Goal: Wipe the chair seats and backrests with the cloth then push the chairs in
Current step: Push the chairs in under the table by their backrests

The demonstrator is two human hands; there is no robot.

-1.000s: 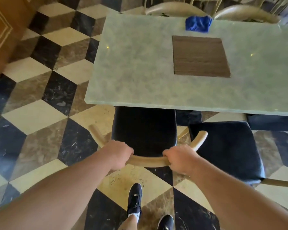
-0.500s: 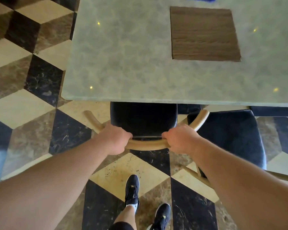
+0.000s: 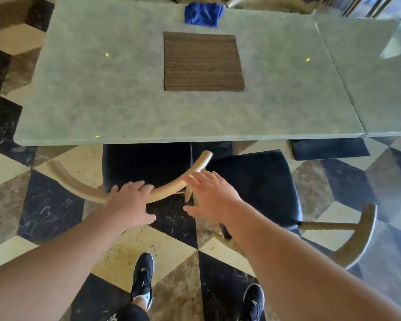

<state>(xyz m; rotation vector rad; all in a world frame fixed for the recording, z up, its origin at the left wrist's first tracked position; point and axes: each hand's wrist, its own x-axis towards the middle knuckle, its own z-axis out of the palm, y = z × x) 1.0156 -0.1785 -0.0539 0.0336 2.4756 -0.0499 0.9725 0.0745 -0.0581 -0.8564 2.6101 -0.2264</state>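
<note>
A chair with a black seat (image 3: pixel 146 165) and a curved wooden backrest (image 3: pixel 79 185) stands partly under the grey table (image 3: pixel 102 93). My left hand (image 3: pixel 130 202) rests on the backrest rail with relaxed fingers. My right hand (image 3: pixel 210 195) hovers over the rail's right end, fingers spread and holding nothing. A second chair (image 3: pixel 259 188) with a black seat stands to the right, turned sideways and out from the table, its wooden back (image 3: pixel 359 237) at the right. A crumpled blue cloth (image 3: pixel 203 13) lies on the table's far edge.
A brown wooden square (image 3: pixel 203 61) is set into the tabletop. Another table (image 3: pixel 380 89) joins on the right with a dark seat (image 3: pixel 329 148) beneath. More chairs stand beyond the far edge. My feet in black shoes (image 3: pixel 142 278) stand on the checkered marble floor.
Both hands gripped the backrest rail and pushed the chair further under the table. Now their fingers have opened; the right hand has lifted off the rail.
</note>
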